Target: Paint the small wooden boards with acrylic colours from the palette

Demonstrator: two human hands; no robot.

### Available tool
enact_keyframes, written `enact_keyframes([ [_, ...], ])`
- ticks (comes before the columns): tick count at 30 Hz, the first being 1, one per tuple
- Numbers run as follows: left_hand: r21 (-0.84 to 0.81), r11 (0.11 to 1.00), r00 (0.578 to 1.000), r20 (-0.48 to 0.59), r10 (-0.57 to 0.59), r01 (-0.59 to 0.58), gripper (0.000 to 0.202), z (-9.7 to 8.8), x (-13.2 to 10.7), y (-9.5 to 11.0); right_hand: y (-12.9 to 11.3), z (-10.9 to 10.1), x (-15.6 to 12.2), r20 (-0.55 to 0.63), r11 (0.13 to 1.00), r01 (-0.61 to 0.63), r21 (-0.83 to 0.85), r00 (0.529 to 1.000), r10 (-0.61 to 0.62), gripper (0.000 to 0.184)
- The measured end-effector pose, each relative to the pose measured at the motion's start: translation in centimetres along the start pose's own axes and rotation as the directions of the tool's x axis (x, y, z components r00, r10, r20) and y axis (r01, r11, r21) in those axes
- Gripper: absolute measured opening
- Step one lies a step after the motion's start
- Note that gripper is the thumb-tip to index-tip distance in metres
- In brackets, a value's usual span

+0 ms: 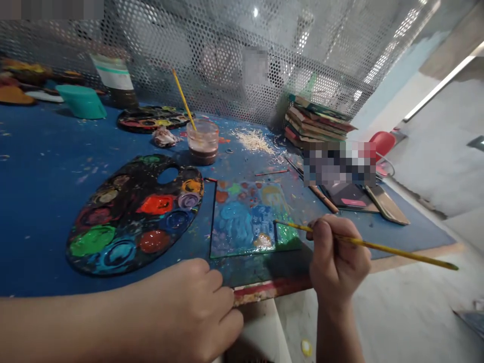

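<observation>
Paintbrush (381,247), tip at the right half of the painting (236,224), seems light, stiff, best pinched partway along, where right grip (338,262) clamps it, left grip (200,312) curled closed before the painting.

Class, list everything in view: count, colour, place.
Table: 1, blue, centre
Mesh: 1, grey, back
Palettes: 2, black, left, back
Painting: 1, multicoloured, front centre
Jar: 1, clear, centre
Brushes: 2, yellow, one in jar
Tissue: 1, whitish, beside jar
Shavings: 1 pile, pale, beyond painting
Cup: 1, teal, back left
Container: 1, part white, beside cup
Book stack: 1, multicoloured, back right
Sticks: several, mixed, near painting
Chair: 1, red, far right
Unclear items: several, mixed, both sides
Left hand: 1, bare, front
Right hand: 1, bare, holding brush
</observation>
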State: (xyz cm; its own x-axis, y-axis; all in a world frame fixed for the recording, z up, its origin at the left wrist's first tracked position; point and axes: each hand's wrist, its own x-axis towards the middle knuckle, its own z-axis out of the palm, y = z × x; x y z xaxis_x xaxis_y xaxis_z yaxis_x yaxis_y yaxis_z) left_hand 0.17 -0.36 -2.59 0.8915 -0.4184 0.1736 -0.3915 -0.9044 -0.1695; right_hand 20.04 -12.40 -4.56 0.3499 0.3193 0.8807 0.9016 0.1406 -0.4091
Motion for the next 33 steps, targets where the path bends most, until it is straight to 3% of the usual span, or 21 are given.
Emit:
enact_keyframes([
  [11, 0.001, 1.000, 1.000, 0.011, 0.011, -0.011, 0.010, 0.0, 0.0, 0.1, -0.4, -0.6, -1.7, -0.128, 0.995, -0.019, 0.101, 0.991, 0.032, 0.012],
  [13, -0.008, 1.000, 1.000, 0.000, 0.018, -0.018, 0.011, 0.2, 0.1, 0.0, -0.8, -0.8, -1.7, -0.193, 0.990, 0.006, 0.140, 0.981, 0.021, 0.012],
  [15, -0.011, 1.000, 1.000, -0.008, 0.015, -0.015, 0.013, 0.3, 0.1, 0.0, -1.4, -1.0, -1.7, -0.354, 0.988, 0.041, 0.150, 0.935, 0.015, 0.014],
  [17, -0.006, 1.000, 1.000, -0.012, 0.018, -0.018, 0.014, 0.3, 0.1, 0.0, -2.0, -1.4, -1.8, -0.526, 0.995, 0.012, 0.099, 0.850, 0.042, 0.016],
  [19, 0.003, 1.000, 1.000, -0.012, 0.019, -0.019, 0.015, 0.2, 0.0, 0.0, -2.6, -1.9, -2.2, -0.573, 0.997, -0.064, 0.044, 0.816, 0.078, 0.018],
  [24, 0.026, 0.999, 1.000, -0.009, 0.022, -0.022, 0.017, 0.1, -0.2, 0.0, -2.8, -2.3, -3.7, -0.402, 0.999, -0.045, 0.021, 0.914, 0.049, 0.014],
  [30, 0.038, 0.998, 0.999, 0.007, 0.039, -0.040, 0.015, 0.0, 0.0, -0.1, -2.8, -1.2, -4.1, -0.200, 0.999, 0.004, 0.045, 0.980, 0.005, 0.016],
  [33, 0.054, 0.998, 0.999, 0.017, 0.043, -0.044, 0.014, -0.2, 0.0, -0.1, -2.9, -1.1, -3.9, -0.136, 0.999, -0.014, 0.044, 0.990, 0.020, 0.016],
])
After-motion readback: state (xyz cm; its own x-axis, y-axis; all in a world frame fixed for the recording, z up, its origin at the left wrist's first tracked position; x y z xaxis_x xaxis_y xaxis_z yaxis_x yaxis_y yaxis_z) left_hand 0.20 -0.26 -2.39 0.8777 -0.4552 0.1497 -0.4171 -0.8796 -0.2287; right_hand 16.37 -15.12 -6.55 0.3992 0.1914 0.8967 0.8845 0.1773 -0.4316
